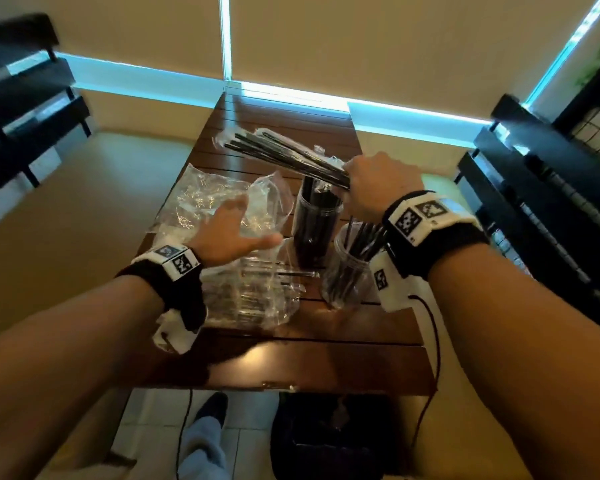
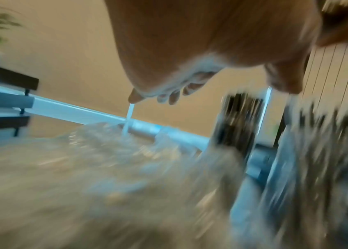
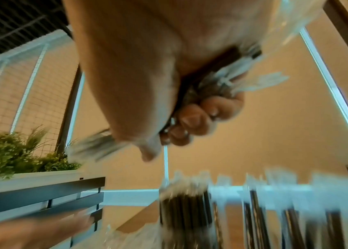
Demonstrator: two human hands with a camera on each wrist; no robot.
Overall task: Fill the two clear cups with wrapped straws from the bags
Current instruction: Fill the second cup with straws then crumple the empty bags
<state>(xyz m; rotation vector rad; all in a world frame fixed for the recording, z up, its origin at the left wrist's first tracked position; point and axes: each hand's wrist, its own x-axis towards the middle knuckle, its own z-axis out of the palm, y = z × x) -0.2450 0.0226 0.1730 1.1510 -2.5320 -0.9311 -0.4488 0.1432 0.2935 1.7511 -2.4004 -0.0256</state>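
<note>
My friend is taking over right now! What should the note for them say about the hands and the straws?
Right hand grips a bunch of wrapped straws above the two cups.
Left hand is open and empty, over the crumpled bags.
Far cup looks packed full; near cup holds only some.
More straws lie in the bag nearest you.
Left to do: drop the bunch into the near cup and top it up.

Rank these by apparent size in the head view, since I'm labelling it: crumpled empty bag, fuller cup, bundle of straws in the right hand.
1. crumpled empty bag
2. bundle of straws
3. fuller cup
The last two look close; the bundle is raised nearer the camera.
</note>
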